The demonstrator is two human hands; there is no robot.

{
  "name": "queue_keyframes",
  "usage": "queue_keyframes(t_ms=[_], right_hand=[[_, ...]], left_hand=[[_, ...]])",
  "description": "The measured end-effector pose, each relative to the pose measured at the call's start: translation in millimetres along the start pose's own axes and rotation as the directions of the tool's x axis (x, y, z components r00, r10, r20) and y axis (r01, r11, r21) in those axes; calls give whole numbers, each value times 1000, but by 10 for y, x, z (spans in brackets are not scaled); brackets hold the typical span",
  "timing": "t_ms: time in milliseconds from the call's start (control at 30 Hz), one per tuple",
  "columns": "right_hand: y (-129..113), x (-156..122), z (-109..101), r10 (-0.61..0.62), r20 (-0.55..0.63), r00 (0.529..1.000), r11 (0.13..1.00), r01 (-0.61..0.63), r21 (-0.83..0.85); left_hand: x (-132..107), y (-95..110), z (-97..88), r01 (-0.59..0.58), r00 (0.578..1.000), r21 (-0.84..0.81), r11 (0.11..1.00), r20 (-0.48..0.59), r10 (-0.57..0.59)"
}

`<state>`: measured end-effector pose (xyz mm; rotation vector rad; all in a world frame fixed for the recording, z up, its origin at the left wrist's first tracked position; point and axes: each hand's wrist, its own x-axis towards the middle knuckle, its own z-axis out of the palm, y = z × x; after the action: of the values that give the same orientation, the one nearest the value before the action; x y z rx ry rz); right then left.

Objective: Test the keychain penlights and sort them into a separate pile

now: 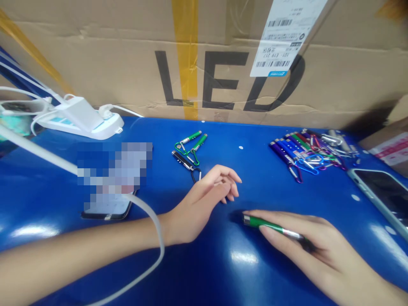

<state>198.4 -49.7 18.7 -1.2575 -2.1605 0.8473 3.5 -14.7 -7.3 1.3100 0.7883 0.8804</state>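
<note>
My right hand (314, 240) grips a green keychain flashlight (266, 223) between thumb and fingers, its silver tip pointing left just above the blue table. The flashlight's rear end is partly hidden in my palm. My left hand (207, 197) rests near the middle of the table, fingers loosely curled and slightly apart, with nothing visible in them. Just beyond it lie two green keychain flashlights (198, 143) with green carabiner clips and a black flashlight (182, 160) whose clip is partly behind my left hand.
A pile of blue, purple, red and green flashlights (295, 146) lies at the back right. Phones lie on the right (382, 195) and left (108, 208). A white cable (156, 229) crosses over my left forearm. A power strip (108, 127) and large cardboard box (127, 63) stand behind.
</note>
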Motion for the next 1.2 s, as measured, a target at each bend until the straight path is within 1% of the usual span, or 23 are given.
queue_keyframes(t_ms=[233,400,500,700,867,1067,1200], right_hand=[[6,-22,-12,58,35,998,998,-59,36],[17,-41,-6,84,61,995,996,-86,28],[2,-38,-9,87,69,994,994,-91,57],[30,-23,-8,144,116,983,981,-157,112],[60,-9,10,116,124,985,981,-133,138],[84,-39,34,60,45,997,996,-62,57],[98,-46,38,42,22,999,999,-43,25]], left_hand=[[4,1,-1,-3,1000,10,1000,0,3],[5,-1,0,-4,1000,15,1000,4,4],[5,-3,-4,-11,1000,25,1000,8,11],[4,-23,-18,-23,999,34,999,22,23],[0,-30,-12,-16,1000,32,999,25,15],[-11,-9,-19,-6,999,47,999,35,4],[-13,-1,-21,-11,999,67,998,32,9]])
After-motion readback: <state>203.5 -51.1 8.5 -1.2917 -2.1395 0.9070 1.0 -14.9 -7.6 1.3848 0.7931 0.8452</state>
